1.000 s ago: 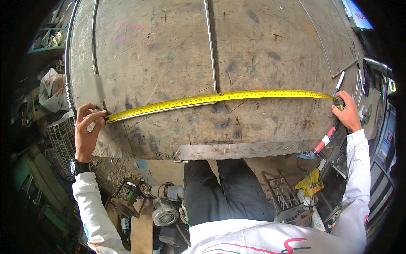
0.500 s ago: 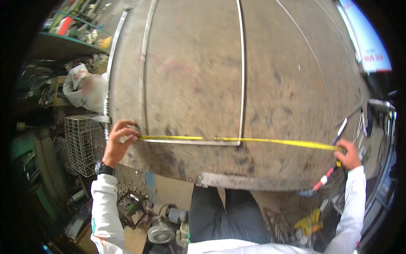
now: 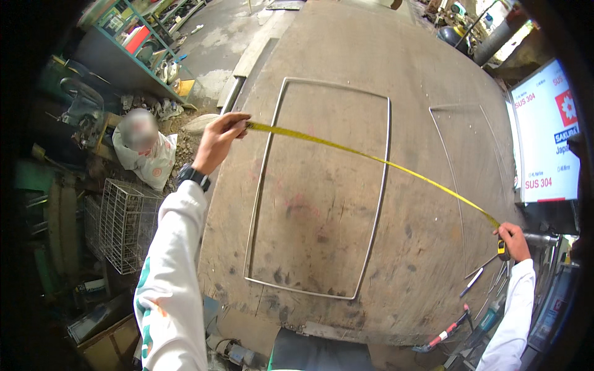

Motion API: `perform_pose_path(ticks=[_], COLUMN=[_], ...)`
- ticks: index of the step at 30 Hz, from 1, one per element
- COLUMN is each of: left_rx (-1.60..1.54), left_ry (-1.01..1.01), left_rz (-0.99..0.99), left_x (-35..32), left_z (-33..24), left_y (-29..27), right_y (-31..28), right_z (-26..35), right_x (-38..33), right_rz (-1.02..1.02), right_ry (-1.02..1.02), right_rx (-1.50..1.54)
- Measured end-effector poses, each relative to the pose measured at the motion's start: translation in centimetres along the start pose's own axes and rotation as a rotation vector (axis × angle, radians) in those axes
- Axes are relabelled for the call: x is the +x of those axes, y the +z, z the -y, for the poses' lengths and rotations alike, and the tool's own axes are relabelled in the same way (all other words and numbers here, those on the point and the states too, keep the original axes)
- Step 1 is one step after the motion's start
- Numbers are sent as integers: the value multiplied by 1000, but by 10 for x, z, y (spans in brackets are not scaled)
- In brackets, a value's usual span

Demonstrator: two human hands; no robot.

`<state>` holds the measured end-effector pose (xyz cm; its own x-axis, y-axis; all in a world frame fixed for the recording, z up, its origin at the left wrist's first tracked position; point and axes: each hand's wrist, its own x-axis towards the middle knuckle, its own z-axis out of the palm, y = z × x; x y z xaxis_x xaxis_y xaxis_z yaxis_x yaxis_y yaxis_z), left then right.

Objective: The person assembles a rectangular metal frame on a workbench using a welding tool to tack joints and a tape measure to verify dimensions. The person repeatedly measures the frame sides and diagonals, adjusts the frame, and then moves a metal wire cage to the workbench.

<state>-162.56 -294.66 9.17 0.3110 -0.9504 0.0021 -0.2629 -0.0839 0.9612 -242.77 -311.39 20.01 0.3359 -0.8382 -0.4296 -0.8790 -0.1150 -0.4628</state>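
Left grip (image 3: 219, 139) farther up, tape (image 3: 371, 157) diagonal

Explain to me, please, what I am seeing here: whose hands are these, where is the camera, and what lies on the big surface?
The camera sits on a person's head and looks down, so the edges bend. Both arms in white sleeves belong to that person. The left hand pinches the free end of a yellow tape measure; the right hand holds its case. The tape runs slantwise above a worn workbench. On it lies a rectangular frame of thin metal rod, a second frame to the right, and a pen near the right hand.
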Motion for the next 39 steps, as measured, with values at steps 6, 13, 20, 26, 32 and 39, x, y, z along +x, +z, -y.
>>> perform_pose_path(ticks=[6,13,20,26,32,39], left_rx=[184,412,627,566,596,596], left_ry=[43,162,218,134,98,54], left_rz=[-221,-440,-375,-384,-369,-339], left_x=[117,162,166,162,164,162], left_z=[24,54,53,57,55,52], left_y=[55,97,110,100,100,98], right_y=[-53,-77,-80,-54,-30,-17], right_z=[16,-15,-64,-21,-16,-27], right_x=[101,187,236,266,289,308], right_rz=[-80,-81,45,-25,-205,-343], right_ry=[-52,-36,34,5,-65,-99], right_rx=[-8,-150,-166,-199,-285,-326])
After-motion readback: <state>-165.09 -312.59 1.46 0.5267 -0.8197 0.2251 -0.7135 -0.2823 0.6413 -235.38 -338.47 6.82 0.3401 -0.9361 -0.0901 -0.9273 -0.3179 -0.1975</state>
